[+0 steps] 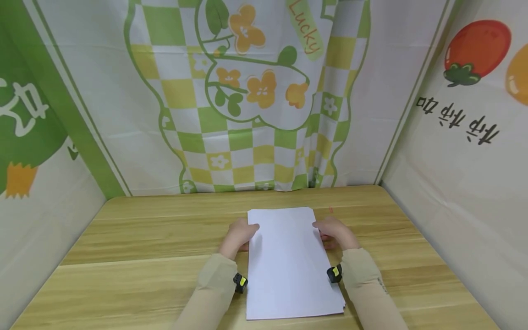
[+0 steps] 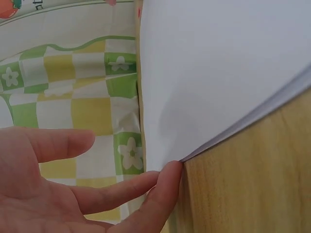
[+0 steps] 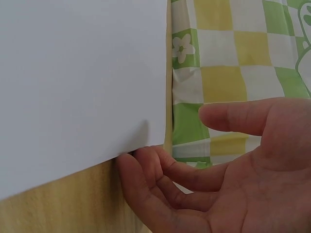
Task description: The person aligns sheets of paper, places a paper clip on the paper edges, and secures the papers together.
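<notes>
A stack of white paper (image 1: 284, 266) lies lengthwise on the wooden table, its layered edge visible in the left wrist view. Near the far left corner, the left hand (image 1: 240, 234) touches the paper's side with its fingertips. Its thumb is raised away from the sheets in the left wrist view. At the opposite side, the right hand (image 1: 335, 231) has its bent fingers against the paper's edge, some fingertips partly hidden by it. In the right wrist view, the right thumb (image 3: 233, 116) stands apart from the paper, and nothing is pinched between thumb and fingers.
The wooden table (image 1: 144, 233) extends to both sides of the paper. Behind it hangs a checked green-and-yellow curtain (image 1: 255, 156), with printed cloth walls (image 1: 462, 183) at the sides. A small pinkish-red mark or object (image 1: 331, 209) is beyond the right hand.
</notes>
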A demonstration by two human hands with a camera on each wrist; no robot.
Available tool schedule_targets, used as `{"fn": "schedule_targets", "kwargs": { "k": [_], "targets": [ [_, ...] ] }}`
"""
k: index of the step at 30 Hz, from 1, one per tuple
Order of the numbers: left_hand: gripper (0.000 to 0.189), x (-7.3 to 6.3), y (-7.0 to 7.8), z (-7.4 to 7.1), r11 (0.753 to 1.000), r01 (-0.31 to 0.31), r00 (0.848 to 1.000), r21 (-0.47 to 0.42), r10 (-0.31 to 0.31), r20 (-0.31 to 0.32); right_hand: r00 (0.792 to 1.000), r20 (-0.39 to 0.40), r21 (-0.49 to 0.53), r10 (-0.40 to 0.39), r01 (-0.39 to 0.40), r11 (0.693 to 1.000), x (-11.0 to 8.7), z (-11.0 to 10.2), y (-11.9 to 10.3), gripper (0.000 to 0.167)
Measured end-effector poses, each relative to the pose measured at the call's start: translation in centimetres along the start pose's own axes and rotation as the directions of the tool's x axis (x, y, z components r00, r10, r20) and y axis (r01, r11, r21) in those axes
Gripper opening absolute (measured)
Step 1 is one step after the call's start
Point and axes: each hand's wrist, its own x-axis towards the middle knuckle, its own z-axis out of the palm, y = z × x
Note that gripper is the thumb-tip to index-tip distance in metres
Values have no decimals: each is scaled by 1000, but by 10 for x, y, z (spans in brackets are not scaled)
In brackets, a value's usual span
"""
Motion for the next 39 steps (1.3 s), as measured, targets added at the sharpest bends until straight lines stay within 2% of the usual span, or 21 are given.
{"fn": "schedule_targets", "kwargs": {
  "k": [17,20,25,32,39],
  "targets": [
    [28,-2,4,-4,999,-29,1000,-20,29,-12,999,44,61,25,-28,998,-2,-3,-1,32],
    [27,-2,4,-4,999,-14,1000,-36,13,-7,998,58,65,21,-25,998,-2,-6,-1,30],
    [30,-1,1,-5,994,21,1000,-110,-22,-2,997,65,73,29,-33,997,3,-7,3,30],
    [36,2,-3,-5,968,78,997,-237,-73,32,997,60,74,47,-52,996,5,-7,5,39],
    [36,4,-3,-6,954,100,995,-284,-91,43,995,82,147,58,-69,987,12,-9,10,39]
  ]
}}
